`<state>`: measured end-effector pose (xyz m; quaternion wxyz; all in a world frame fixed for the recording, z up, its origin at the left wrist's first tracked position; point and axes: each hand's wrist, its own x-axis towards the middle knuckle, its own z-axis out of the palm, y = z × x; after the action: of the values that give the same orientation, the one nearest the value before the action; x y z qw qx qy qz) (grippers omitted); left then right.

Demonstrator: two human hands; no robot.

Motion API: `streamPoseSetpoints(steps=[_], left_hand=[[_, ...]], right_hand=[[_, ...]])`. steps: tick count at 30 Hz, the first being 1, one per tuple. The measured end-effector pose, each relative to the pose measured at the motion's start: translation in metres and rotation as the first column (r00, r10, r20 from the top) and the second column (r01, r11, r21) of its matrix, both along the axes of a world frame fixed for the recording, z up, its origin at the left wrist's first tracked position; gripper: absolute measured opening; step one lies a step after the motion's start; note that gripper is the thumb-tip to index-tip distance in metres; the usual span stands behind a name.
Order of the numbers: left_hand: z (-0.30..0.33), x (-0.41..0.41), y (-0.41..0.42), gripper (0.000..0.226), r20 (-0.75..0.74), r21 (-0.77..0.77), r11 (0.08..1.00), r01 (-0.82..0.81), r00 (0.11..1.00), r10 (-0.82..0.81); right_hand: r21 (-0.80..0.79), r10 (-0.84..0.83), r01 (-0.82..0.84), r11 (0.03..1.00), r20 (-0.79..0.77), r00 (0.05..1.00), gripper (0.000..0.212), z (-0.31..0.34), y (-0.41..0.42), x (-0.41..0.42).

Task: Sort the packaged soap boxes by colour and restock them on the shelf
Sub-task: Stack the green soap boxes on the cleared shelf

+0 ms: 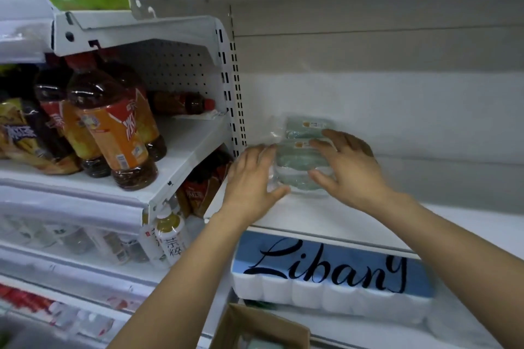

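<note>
Reaching up to the white shelf (326, 221), the person has both hands on a pack of pale green soap boxes (297, 156) wrapped in clear plastic. The pack sits toward the far left of that shelf board, close to the slotted upright (234, 79) and nearly against the back panel, with small orange-and-white labels showing on its upper part.

The left hand (251, 178) lies against the pack's left side, fingers straight and held close together, thumb stretched out along the near lower edge of the wrapping. The right hand (350, 167) rests on the front and right of the pack, fingers spread apart and laid flat across the plastic, thumb splayed toward the lower middle. Neither hand looks to be curled round the pack; both seem to press on it with straight fingers.

On the next bay to the left, brown tea bottles (113, 133) with orange labels stand on a white shelf, and snack bags (19, 133) lie at the far left edge. Below the soap shelf sits a bundle of white paper rolls (326, 278) with a blue band and black script. A cardboard box (255, 329) shows at the near bottom edge.
</note>
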<state>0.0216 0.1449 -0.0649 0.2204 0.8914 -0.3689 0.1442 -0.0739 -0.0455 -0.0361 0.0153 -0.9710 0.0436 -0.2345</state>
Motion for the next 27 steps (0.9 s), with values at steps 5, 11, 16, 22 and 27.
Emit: streamPoseSetpoints(steps=[5,11,16,22,27], left_hand=[[-0.01,-0.048,0.047,0.068,0.105,-0.145,0.989,0.024,0.994,-0.009],[-0.07,-0.112,0.121,0.047,-0.184,-0.306,0.952,-0.029,0.982,-0.029],[-0.151,-0.141,0.164,0.032,-0.534,-0.317,0.926,-0.207,0.846,0.006],[-0.267,-0.166,0.203,0.027,-0.832,0.031,0.938,-0.345,0.511,0.215],[-0.358,-0.184,0.215,0.024,-0.905,0.293,0.902,-0.317,0.213,0.369]], right_hand=[[-0.054,0.121,-0.114,0.992,0.147,0.982,0.056,-0.019,0.042,-0.04],[0.051,0.373,-0.382,0.923,0.13,0.919,0.037,-0.093,0.094,-0.088],[0.314,0.45,-0.368,0.875,-0.249,0.858,0.035,-0.189,0.127,-0.1],[0.451,0.48,-0.214,0.866,-0.632,0.609,0.036,-0.298,0.149,-0.096],[0.526,0.516,-0.107,0.844,-0.74,0.431,0.033,-0.388,0.17,-0.087]])
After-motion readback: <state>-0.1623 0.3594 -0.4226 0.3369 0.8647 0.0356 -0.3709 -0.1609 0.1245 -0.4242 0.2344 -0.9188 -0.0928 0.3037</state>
